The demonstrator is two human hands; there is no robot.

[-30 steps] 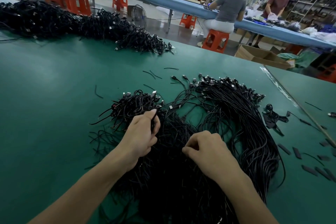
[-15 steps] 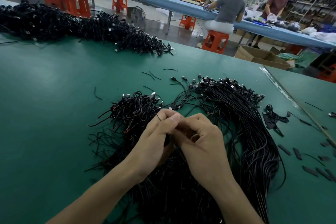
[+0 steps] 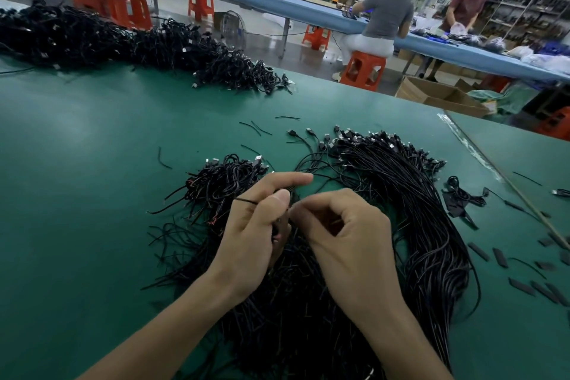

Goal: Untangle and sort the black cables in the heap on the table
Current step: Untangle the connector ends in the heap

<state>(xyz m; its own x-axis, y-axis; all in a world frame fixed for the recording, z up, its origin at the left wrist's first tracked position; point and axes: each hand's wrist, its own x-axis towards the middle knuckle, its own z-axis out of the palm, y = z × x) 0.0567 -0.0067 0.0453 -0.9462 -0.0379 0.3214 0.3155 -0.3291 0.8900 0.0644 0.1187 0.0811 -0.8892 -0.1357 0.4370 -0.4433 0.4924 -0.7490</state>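
A heap of tangled black cables (image 3: pixel 222 185) lies on the green table (image 3: pixel 92 194) in front of me. To its right a long bundle of aligned black cables (image 3: pixel 410 194) curves toward me, its plugs at the far end. Both hands meet above the middle of the heap. My left hand (image 3: pixel 256 234) pinches a thin black cable (image 3: pixel 245 200) between thumb and fingers; its end sticks out to the left. My right hand (image 3: pixel 345 237) is curled, fingertips pinching the same cable against the left hand.
A second big pile of black cables (image 3: pixel 123 40) runs along the table's far left edge. Short black sleeves (image 3: pixel 499 256) and cable scraps lie at the right, near a table seam (image 3: pixel 481 157). Beyond are orange stools (image 3: pixel 364 68), a cardboard box (image 3: pixel 438 95), two seated people.
One second ago both hands were down in the heap, apart. They have lifted and come together, now holding one cable between them above the heap.
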